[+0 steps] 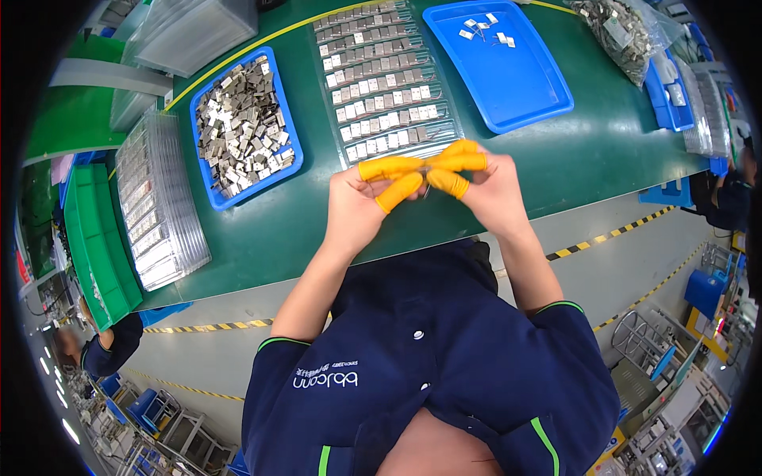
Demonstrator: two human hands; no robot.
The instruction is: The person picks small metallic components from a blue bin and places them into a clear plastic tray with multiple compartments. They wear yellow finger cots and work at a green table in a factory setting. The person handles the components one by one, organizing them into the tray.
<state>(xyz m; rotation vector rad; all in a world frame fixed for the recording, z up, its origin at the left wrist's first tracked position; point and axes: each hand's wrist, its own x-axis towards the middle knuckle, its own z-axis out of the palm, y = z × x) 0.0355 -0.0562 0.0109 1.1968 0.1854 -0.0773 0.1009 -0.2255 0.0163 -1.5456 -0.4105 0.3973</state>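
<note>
- Left hand [359, 208] and right hand [498, 194], in yellow finger covers [389, 167]: together, pinching a small part [426, 170], mostly hidden, at one o'clock.
- Navy shirt [484, 357], six o'clock: white lettering [327, 379], upside down.
- Bag [633, 57], two o'clock: pale label [617, 32], too small to read.
- Blue tray [298, 157], ten o'clock: heaped pieces [242, 127].

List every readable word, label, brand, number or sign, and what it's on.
White lettering on the navy work shirt: upside down, partly legible; wording withheld.
White label on the clear plastic bag, upper right: too small to read.
Loose parts in the left blue tray: marks too small to read.
Small part between left hand and right hand: no text readable.
</note>
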